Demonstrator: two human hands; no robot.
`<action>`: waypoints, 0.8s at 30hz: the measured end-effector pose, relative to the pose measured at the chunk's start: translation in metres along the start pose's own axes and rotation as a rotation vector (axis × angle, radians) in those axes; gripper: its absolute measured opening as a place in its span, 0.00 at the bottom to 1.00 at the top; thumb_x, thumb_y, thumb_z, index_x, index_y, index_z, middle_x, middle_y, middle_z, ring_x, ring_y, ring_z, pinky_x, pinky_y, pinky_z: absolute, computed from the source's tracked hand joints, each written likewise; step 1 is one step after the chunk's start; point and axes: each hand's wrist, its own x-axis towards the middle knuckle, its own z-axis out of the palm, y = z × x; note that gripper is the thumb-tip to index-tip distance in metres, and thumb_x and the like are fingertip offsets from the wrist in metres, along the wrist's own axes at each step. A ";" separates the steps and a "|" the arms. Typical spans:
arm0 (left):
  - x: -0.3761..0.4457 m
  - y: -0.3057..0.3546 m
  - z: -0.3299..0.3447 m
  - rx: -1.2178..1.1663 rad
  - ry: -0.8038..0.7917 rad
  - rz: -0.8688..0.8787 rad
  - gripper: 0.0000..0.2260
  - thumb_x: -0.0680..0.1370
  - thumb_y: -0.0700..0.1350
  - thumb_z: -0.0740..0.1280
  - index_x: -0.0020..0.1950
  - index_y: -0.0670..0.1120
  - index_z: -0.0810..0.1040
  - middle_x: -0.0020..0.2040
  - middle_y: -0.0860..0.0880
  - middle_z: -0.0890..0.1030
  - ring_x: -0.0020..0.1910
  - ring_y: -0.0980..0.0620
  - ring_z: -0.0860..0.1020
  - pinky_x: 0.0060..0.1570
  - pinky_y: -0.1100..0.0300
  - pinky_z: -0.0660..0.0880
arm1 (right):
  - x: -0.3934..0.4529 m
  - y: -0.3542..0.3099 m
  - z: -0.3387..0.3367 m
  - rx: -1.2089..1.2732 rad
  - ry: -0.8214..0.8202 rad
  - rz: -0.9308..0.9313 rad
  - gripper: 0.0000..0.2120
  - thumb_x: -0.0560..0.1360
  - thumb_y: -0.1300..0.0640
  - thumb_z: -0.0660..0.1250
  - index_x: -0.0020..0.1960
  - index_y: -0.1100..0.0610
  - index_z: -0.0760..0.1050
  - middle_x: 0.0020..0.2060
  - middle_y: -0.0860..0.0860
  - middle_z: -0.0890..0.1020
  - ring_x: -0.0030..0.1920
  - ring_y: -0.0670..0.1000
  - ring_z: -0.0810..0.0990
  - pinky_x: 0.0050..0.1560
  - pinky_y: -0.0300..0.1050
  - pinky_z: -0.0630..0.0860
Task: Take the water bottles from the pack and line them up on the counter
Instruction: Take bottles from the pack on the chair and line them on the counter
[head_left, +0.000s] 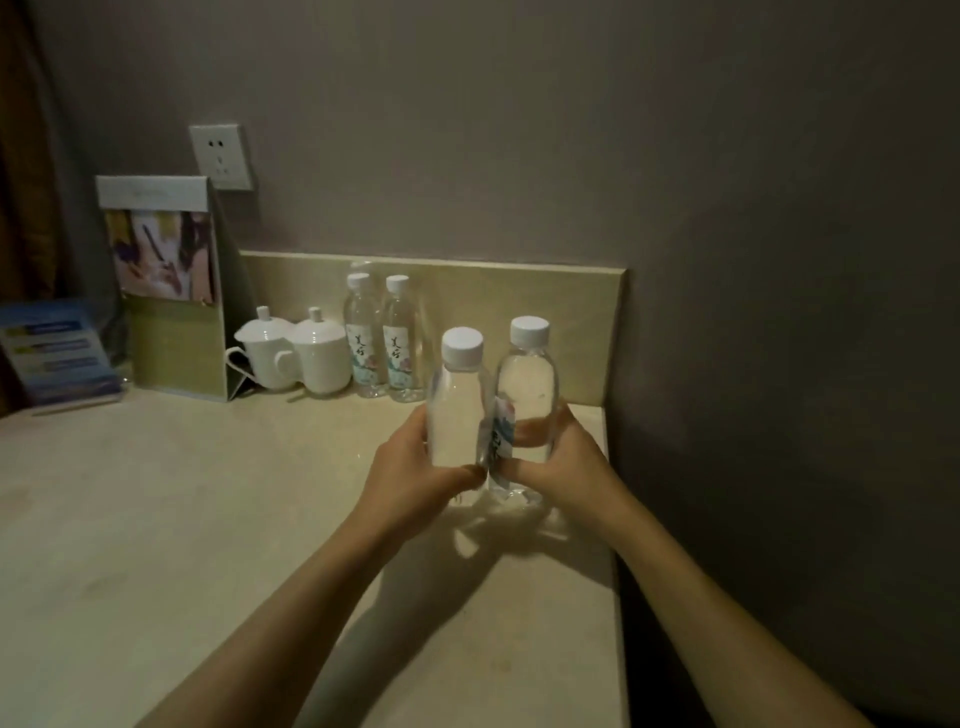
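Blue leaflets (57, 353) at the worktop (156, 519) left edge, standing menu card (166, 291), two lidded white cups (291, 353), two bottles (382, 343) with unreadable blue labels at the back edge, left hand (415, 467) closed around the left bottle (457, 410), right hand (561, 462) closed around the right bottle (527, 400), both near the right edge.

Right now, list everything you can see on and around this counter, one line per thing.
held bottles: 2, clear with white caps, one in each hand, side by side above the counter's right end; left one, right one
standing bottles: 2, clear with white caps and printed labels, upright at the backsplash; and
lidded cups: 2, white, left of the standing bottles
display card: 1, green and grey with a picture, upright at back left
leaflets: blue, count unclear, far left
wall socket: 1, white, above the card
counter: 1, cream
left hand: 1, wrapped around the left bottle
right hand: 1, wrapped around the right bottle
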 end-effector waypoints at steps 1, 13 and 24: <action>0.009 -0.004 -0.002 0.001 -0.030 -0.007 0.31 0.67 0.41 0.78 0.68 0.52 0.72 0.61 0.53 0.80 0.57 0.54 0.80 0.46 0.64 0.80 | 0.007 0.004 0.001 0.011 -0.009 0.006 0.39 0.66 0.48 0.79 0.70 0.47 0.64 0.60 0.47 0.79 0.62 0.49 0.77 0.64 0.56 0.76; 0.075 -0.017 -0.002 -0.010 -0.253 -0.044 0.26 0.68 0.42 0.77 0.64 0.47 0.73 0.58 0.49 0.79 0.57 0.52 0.78 0.51 0.60 0.75 | 0.036 0.021 0.012 -0.031 0.048 0.141 0.37 0.60 0.43 0.76 0.65 0.45 0.64 0.57 0.46 0.80 0.58 0.50 0.80 0.59 0.56 0.78; 0.105 -0.029 -0.042 0.001 -0.457 0.022 0.25 0.73 0.35 0.73 0.67 0.51 0.72 0.59 0.51 0.82 0.59 0.52 0.80 0.52 0.59 0.79 | 0.034 0.002 0.020 -0.082 0.091 0.100 0.29 0.71 0.59 0.74 0.67 0.52 0.65 0.58 0.48 0.81 0.57 0.46 0.80 0.57 0.47 0.79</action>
